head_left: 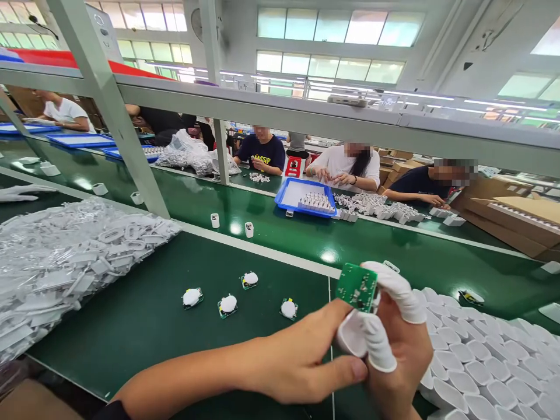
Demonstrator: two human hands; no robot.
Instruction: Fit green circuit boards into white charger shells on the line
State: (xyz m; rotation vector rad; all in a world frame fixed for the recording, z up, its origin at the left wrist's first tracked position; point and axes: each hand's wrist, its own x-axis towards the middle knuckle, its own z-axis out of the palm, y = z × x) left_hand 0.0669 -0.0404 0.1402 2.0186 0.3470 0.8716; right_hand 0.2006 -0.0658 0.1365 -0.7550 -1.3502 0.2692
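Green circuit board [355, 286], white housing [351, 337], green tabletop [153, 329]; blue tray [282, 201]

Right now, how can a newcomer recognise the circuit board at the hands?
From the mass of white shells at the picture's right, look just left, to the right hand with white-covered fingers. The circuit board is at their tips. Unlike boards lying on the table, white discs upward, it is raised, showing a green face.

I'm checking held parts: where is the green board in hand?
Right of centre in the head view, the green board is where the left hand meets the right hand, just above a white housing.
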